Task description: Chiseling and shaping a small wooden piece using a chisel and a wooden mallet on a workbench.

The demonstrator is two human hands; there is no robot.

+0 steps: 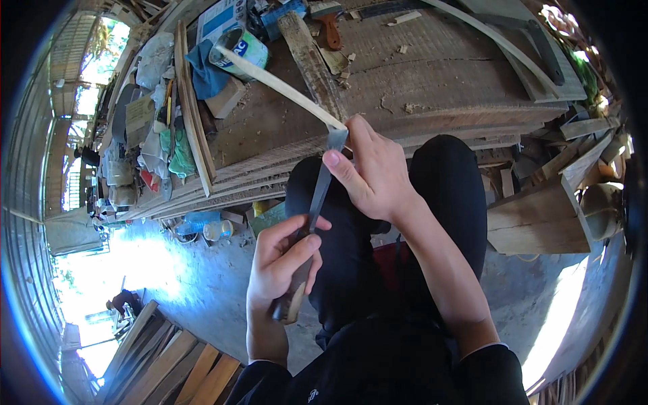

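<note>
My left hand [287, 260] is wrapped round the wooden handle of a chisel [320, 192], whose metal blade slants up and to the right. The blade's wide end meets a thin, pale wooden strip [283, 88]. My right hand [374, 162] grips the near end of that strip, thumb beside the chisel's tip, other fingers curled behind and partly hidden. From there the strip reaches up and left over the workbench [418, 77], its far tip overlapping an open tin can [253, 50].
A blue cloth [206, 71], an orange-handled brush [330, 32] and a rough wooden batten [307, 57] lie on the bench among shavings. Bags and tools crowd its left side. Boards [533, 216] lean at the right; planks [169, 368] lie lower left. Another person [125, 302] is beyond.
</note>
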